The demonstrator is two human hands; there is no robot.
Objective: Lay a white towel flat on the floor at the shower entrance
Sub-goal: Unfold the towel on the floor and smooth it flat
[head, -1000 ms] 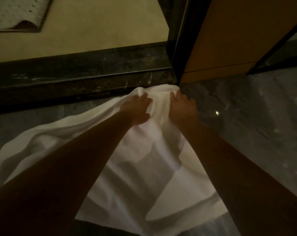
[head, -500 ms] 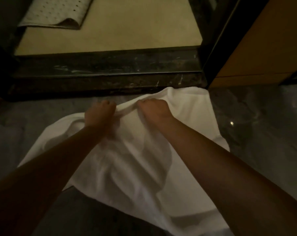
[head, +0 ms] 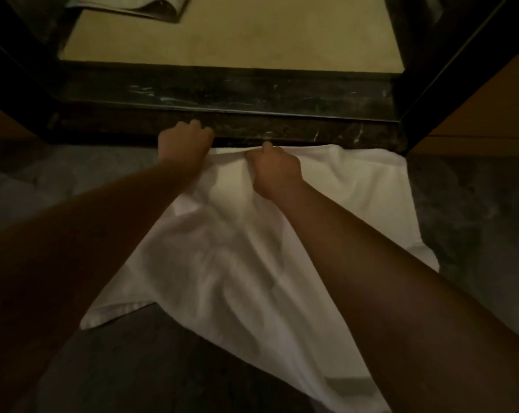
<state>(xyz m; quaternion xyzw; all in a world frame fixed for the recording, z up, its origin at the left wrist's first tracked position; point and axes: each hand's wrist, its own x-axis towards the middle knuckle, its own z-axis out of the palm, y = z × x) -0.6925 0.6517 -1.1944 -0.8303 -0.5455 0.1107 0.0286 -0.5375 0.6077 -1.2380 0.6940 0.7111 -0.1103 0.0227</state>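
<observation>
Both my hands are curled onto the far hem of the white towel [head: 222, 263]: left hand [head: 185, 144] fisted at its left end, right hand [head: 274, 168] pinching up a ridge of cloth. It's on the grey marble floor [head: 461, 204], butted against the shower's dark stone curb [head: 222, 93], soft, limp and rumpled. I reckon I'm mid-spread, so next I'd tug the hem left along the curb and smooth the folds.
</observation>
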